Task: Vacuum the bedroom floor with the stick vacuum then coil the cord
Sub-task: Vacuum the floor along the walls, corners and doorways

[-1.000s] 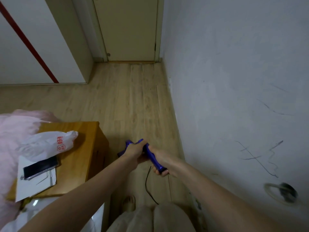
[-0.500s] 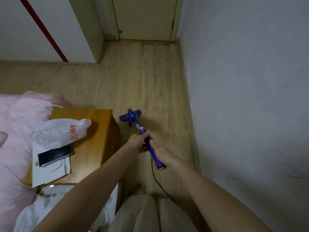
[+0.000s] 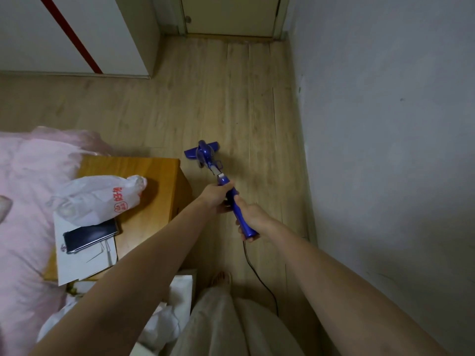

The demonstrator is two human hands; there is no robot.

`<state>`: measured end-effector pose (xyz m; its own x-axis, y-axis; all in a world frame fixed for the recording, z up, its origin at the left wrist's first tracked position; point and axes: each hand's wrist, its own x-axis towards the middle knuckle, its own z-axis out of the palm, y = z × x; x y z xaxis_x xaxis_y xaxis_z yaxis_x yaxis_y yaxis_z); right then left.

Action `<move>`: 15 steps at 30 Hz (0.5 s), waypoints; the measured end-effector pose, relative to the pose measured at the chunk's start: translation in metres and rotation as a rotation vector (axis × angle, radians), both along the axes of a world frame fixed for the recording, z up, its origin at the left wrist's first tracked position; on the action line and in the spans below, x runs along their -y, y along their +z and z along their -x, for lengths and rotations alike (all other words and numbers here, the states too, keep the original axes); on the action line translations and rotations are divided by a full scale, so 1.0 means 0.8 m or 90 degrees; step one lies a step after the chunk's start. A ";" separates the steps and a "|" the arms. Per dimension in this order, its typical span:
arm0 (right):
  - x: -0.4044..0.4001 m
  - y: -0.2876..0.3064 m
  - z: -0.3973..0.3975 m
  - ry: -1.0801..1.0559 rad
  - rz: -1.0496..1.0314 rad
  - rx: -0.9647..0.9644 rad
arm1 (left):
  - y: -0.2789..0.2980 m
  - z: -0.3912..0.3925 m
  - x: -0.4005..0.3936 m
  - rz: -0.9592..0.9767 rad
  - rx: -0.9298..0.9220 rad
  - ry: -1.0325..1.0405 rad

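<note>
A blue stick vacuum [image 3: 205, 154] stands on the wooden floor [image 3: 231, 98], its head just past the bedside table's far corner. Both hands grip its blue handle. My left hand [image 3: 217, 197] holds the upper part of the grip. My right hand [image 3: 250, 218] holds the handle's lower end, nearer to me. A thin black cord [image 3: 259, 276] runs from the handle's end down along the floor beside my leg and out of sight.
A wooden bedside table [image 3: 154, 191] at the left carries a white plastic bag [image 3: 100, 196], a phone [image 3: 90, 237] and papers. Pink bedding [image 3: 28, 201] lies further left. A grey wall [image 3: 385, 150] bounds the right side, a closed door [image 3: 231, 14] the far end.
The vacuum head has slid forward over the floor, away from me, with both arms stretching out. The view has tilted down, so the door sits higher in the frame.
</note>
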<state>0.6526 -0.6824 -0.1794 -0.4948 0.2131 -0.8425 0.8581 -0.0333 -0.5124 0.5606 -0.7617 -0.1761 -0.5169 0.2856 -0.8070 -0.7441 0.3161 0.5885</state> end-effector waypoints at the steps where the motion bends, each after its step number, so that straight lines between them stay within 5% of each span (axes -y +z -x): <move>1: -0.002 0.001 -0.002 0.006 -0.007 0.003 | -0.001 -0.001 -0.002 -0.001 0.004 -0.002; 15: -0.028 0.067 -0.081 0.087 -0.117 -0.004 | 0.033 -0.067 -0.024 -0.055 0.096 0.015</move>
